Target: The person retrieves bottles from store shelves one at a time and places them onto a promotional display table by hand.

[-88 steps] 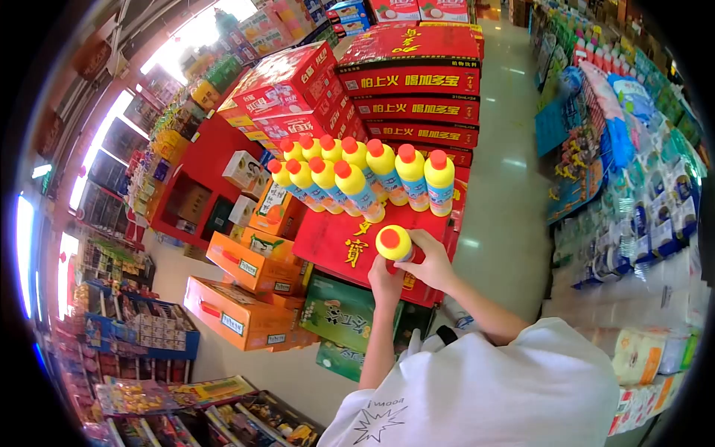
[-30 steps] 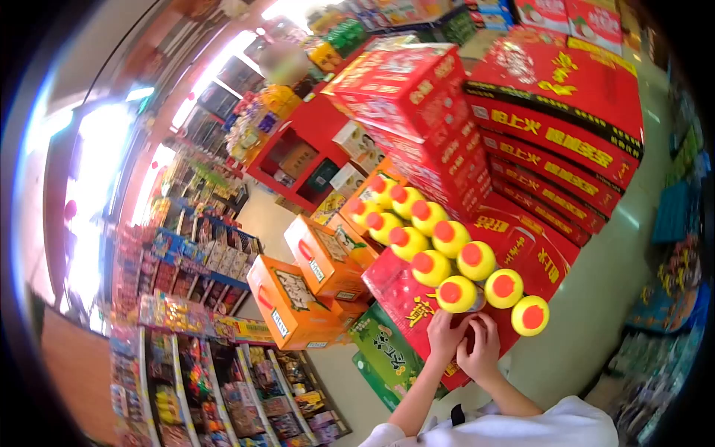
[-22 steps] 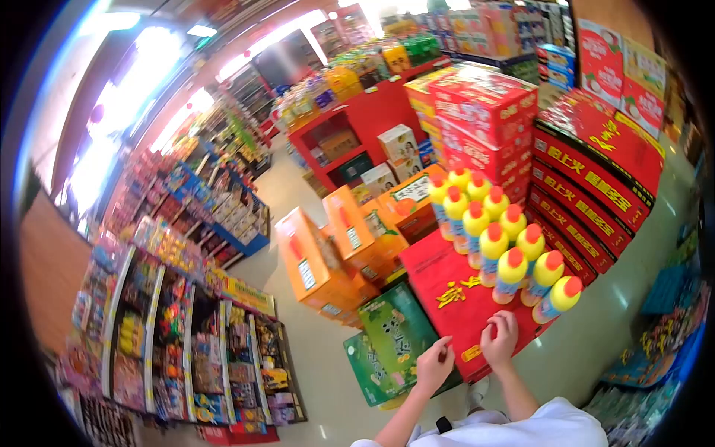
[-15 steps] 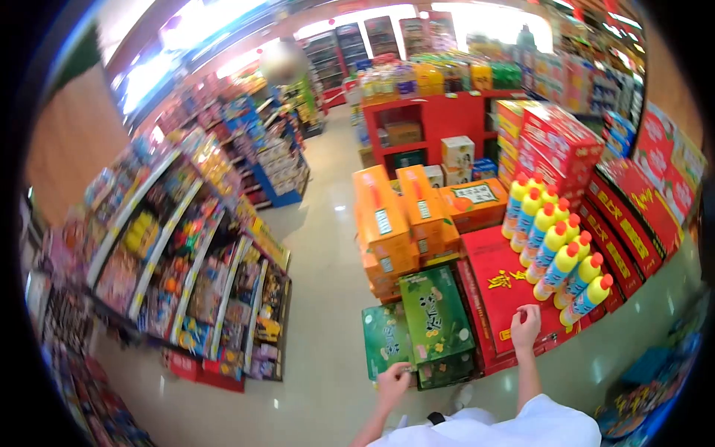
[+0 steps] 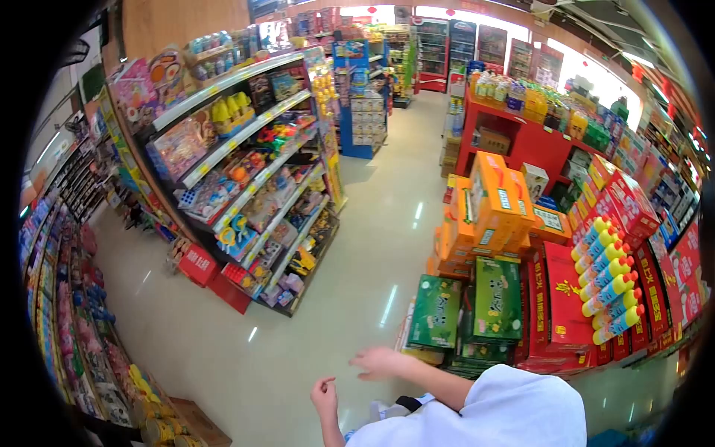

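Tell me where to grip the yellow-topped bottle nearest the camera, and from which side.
I'd grip the nearest bottle around its body, below the red cap, from the near side: it looks slim and seems to stand upright, and other bottles crowd its far side.

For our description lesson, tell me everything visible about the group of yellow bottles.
The yellow bottles look like plastic, with red caps, yellow upper parts and blue-and-white labels whose print is too small to read. All appear capped. They stand close together on a red carton, seeming to lean in this curved wide view. Overlap hides some, so whether every neighbour touches is unclear. The left hand and right hand are both well away from them.
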`<state>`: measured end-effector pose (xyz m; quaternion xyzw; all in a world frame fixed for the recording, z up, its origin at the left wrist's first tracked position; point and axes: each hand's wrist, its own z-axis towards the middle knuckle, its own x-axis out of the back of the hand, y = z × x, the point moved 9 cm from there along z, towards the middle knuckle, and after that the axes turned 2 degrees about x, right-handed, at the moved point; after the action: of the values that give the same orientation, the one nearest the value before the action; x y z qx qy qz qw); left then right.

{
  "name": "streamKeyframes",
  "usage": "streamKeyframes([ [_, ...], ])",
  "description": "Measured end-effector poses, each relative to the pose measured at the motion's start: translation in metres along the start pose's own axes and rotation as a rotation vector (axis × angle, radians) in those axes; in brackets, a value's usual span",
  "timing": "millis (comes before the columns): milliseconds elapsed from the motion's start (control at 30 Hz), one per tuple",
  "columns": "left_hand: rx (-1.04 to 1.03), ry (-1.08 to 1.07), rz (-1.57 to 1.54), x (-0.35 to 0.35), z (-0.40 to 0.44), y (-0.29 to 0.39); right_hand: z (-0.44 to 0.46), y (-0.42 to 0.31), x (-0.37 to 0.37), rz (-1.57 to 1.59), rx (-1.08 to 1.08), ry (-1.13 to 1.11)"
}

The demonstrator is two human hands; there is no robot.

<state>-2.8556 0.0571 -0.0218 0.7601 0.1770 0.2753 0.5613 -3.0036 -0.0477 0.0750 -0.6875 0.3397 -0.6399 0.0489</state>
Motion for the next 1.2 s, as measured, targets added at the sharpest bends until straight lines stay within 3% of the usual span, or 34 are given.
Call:
streamKeyframes([
  [67, 0.014, 0.092, -0.042, 0.041, -0.004, -0.028, 0.027, -0.041, -0.015, 0.022, 0.109, 0.004],
  [133, 0.130, 0.255, -0.088, 0.078, -0.012, -0.056, 0.041, -0.081, -0.032, 0.067, 0.259, -0.169],
  [233, 0.250, 0.364, -0.262, 0.101, -0.018, -0.089, 0.058, -0.091, -0.066, 0.007, 0.300, -0.319],
  [367, 0.253, 0.388, -0.178, 0.112, 0.003, -0.113, 0.085, -0.077, -0.096, -0.074, 0.327, -0.494],
  [433, 0.210, 0.410, -0.053, 0.116, 0.018, -0.087, 0.109, -0.065, -0.105, 0.006, 0.370, -0.495],
  [500, -0.058, 0.436, -0.026, 0.142, 0.077, -0.190, 0.141, -0.058, -0.102, -0.061, 0.402, -0.507],
  [600, 0.142, 0.326, 0.100, 0.137, 0.083, -0.046, 0.193, -0.048, -0.052, -0.151, 0.429, -0.474],
  [733, 0.150, 0.335, 0.183, 0.163, 0.124, 0.021, 0.261, -0.053, 0.000, -0.060, 0.442, -0.299],
  [867, 0.040, 0.360, 0.195, 0.170, 0.183, 0.039, 0.311, -0.038, 0.012, -0.081, 0.448, -0.254],
  [1000, 0.075, 0.283, 0.172, 0.167, 0.227, 0.049, 0.340, -0.027, 0.017, -0.074, 0.444, -0.230],
  [1067, 0.113, 0.359, -0.143, 0.171, 0.240, 0.019, 0.347, -0.024, 0.003, -0.077, 0.435, -0.336],
  [1200, 0.091, 0.335, -0.157, 0.186, 0.251, 0.025, 0.372, -0.035, -0.011, -0.081, 0.464, -0.394],
])
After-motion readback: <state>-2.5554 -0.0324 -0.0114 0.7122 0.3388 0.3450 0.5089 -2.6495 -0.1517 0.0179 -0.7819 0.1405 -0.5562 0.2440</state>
